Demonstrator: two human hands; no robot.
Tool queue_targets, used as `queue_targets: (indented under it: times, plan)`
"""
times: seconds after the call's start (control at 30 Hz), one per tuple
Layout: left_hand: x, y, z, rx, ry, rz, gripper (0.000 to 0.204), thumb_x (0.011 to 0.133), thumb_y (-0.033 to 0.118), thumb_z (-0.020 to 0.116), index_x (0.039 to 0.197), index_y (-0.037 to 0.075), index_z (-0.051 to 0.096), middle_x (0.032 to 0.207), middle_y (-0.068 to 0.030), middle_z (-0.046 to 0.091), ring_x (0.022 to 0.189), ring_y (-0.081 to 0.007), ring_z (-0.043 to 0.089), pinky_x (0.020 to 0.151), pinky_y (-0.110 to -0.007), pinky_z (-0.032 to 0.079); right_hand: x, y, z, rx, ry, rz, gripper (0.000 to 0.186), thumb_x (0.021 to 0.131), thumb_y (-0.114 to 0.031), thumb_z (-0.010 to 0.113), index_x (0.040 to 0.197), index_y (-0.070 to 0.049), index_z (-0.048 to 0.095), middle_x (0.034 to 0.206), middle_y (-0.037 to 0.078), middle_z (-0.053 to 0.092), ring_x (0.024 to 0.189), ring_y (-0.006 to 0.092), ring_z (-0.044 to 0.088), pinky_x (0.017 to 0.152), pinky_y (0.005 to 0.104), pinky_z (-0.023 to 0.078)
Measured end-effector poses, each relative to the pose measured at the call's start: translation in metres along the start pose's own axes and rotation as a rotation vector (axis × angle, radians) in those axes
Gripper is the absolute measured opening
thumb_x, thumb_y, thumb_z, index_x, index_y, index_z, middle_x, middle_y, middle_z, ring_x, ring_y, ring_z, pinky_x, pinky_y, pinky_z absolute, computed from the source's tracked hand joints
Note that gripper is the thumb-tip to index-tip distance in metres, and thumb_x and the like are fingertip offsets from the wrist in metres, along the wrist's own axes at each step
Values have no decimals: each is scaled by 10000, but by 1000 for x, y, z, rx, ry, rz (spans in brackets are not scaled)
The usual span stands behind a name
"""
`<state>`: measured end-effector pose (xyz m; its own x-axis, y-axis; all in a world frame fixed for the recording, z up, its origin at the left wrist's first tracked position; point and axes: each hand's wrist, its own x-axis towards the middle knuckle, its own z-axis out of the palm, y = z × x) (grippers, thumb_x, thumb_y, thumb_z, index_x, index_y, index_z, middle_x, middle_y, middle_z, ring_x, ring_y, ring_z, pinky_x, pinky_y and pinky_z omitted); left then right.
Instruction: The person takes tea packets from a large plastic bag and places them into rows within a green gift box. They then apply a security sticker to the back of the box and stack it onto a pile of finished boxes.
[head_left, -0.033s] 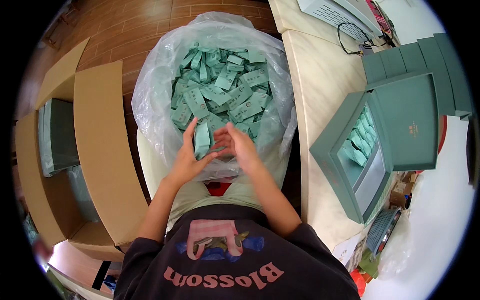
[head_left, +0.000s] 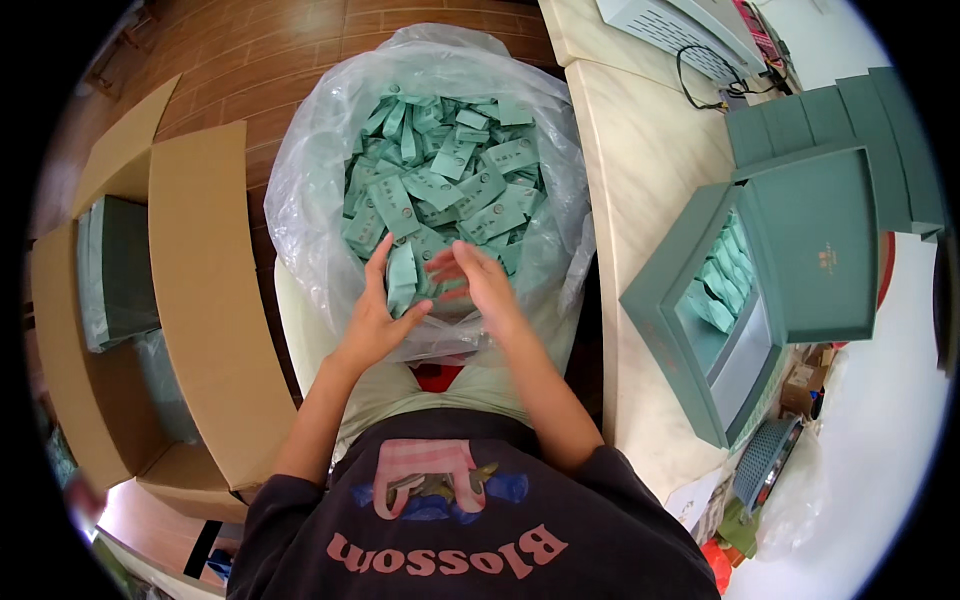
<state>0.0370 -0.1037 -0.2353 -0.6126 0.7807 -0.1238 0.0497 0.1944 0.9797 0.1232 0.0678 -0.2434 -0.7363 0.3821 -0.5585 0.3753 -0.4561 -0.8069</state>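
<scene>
A slim, pale green paper packet [head_left: 401, 280] is in the left hand [head_left: 372, 322], pinched between the thumb and fingers, just above the near edge of a loose pile of flat mint-green packets [head_left: 430, 185]. Whether the grip holds only 1 packet or a few pressed together, I cannot tell. Its long axis runs mostly away from the body. The right hand [head_left: 487, 290] is just to the right of it, fingers spread and blurred, thumb apart, apparently clasping nothing. So the packet lies between the 2 hands, well within the left grip. The right hand is nearer to the rigid green gift box [head_left: 665, 270] on the cream marbled table [head_left: 640, 150]; its lid [head_left: 815, 250] is laid back, and a row of green packets [head_left: 722, 275] sits inside.

Against the earlier frame, the right fingers are drawn slightly farther from the packet; the left grip and the pile look almost unchanged.

Around the pile is a translucent plastic bag [head_left: 315, 150]. Farther left, a brown cardboard carton [head_left: 205, 300] holds a dark green box [head_left: 125, 270], and more green boxes [head_left: 840, 140] are stacked beyond the lid.
</scene>
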Motion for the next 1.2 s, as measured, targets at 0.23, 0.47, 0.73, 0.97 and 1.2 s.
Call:
queue_targets:
  times: [0.23,0.47,0.73,0.97,1.2]
  plan:
    - [-15,-9,1,-254,132,-257,829,850,227,696,1474,110,163,1101,-116,549,979,-220,580,876,-339,467,37,62,-47,-1782,340,-460,448,724,-89,675,1155,-43,563,1128,147,585,1171,302,475,1013,406,350]
    - [-21,-19,-3,-460,222,-378,765,883,275,665,1455,102,187,1029,-73,554,898,-178,591,820,-322,480,22,24,-21,-1126,296,-266,378,748,-74,617,1117,-43,541,1057,113,613,978,259,587,915,363,407]
    - [-14,-44,-3,-765,-30,-506,746,908,500,580,1419,75,242,1234,-127,501,1009,-203,599,877,-350,486,3,8,17,-163,-309,-21,387,806,-82,580,1185,-54,506,1059,67,544,980,158,513,826,282,434]
    - [-20,-21,-17,-821,41,-567,619,925,497,546,1327,50,397,1083,-137,630,931,-214,636,780,-364,543,42,13,7,-1112,339,-592,499,781,-208,725,1206,-44,522,1216,161,503,1113,318,489,952,425,391]
    - [-26,-16,-22,-773,36,-582,557,938,466,542,1286,47,428,1038,-140,644,889,-206,634,764,-353,541,92,32,-81,-1688,539,-416,263,780,-78,602,1040,-40,607,1048,127,560,1015,308,516,863,430,414]
